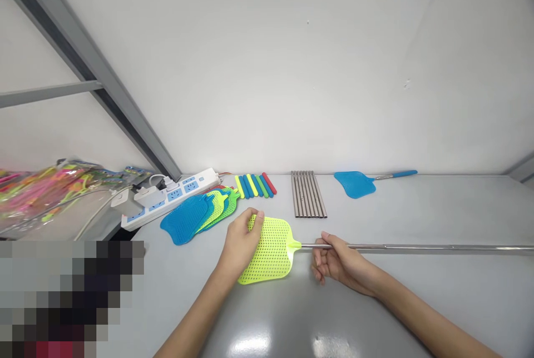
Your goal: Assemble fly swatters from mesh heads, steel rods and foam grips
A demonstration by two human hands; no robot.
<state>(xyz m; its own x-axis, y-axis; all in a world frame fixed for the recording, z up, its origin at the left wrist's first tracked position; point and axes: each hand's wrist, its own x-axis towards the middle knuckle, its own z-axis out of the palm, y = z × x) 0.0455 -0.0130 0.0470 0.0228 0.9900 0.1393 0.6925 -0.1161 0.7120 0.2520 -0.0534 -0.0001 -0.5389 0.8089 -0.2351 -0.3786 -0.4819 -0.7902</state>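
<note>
A yellow-green fly swatter head [271, 249] is joined to a long, extended metal telescopic rod [409, 247] that runs off to the right edge. My left hand [245, 234] grips the left edge of the perforated head, thumb on top. Just right of the head's neck, my right hand [336, 260] is closed loosely round the rod, thumb and forefinger on it and the other fingers curled below. Behind my left hand lies an overlapping stack of blue, yellow and green swatter heads [186, 219].
Beyond my hands are a row of metal rods [308, 194], several coloured handle grips [255, 185] and a blue swatter [354, 183] with a blue handle. A power strip [192, 184] with plugs and plastic-bagged goods [54, 191] are at left. A wall [317, 69] bounds the grey table [459, 302].
</note>
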